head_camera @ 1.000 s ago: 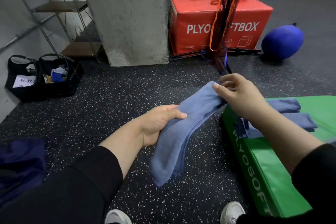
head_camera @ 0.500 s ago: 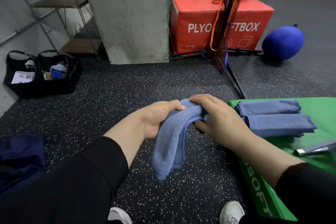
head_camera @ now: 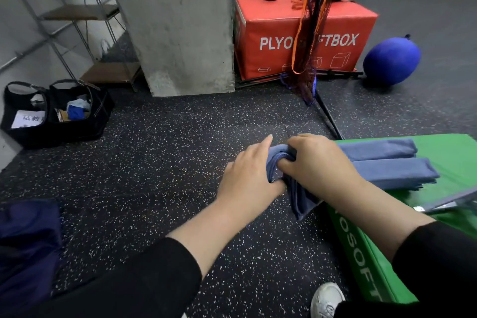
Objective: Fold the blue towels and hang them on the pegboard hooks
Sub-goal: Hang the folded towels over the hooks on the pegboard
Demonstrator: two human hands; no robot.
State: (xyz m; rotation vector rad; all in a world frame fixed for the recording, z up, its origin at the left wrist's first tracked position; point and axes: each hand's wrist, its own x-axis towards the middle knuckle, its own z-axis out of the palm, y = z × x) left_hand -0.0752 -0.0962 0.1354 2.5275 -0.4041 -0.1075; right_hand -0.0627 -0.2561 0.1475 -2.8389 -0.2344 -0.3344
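Since the frame half a second earlier the two hands have closed in on each other at the centre of the frame: the blue towel (head_camera: 296,188), which then hung in a long loop below the left hand, is now bunched into a short wad between them, only a small tail showing lower down against the green box (head_camera: 361,253). The left hand (head_camera: 247,175) lies against the wad's left side with fingers stretched forward; whether its grip is clenched on the cloth cannot be told, since the thumb is hidden. The right hand (head_camera: 317,162) has its fingers curled into the folds, grasping the towel. Two folded towels (head_camera: 387,162) lie stacked on the green box at centre right, partly covered by the right wrist. A metallic object (head_camera: 449,201) at the right edge is cut off and hard to identify.
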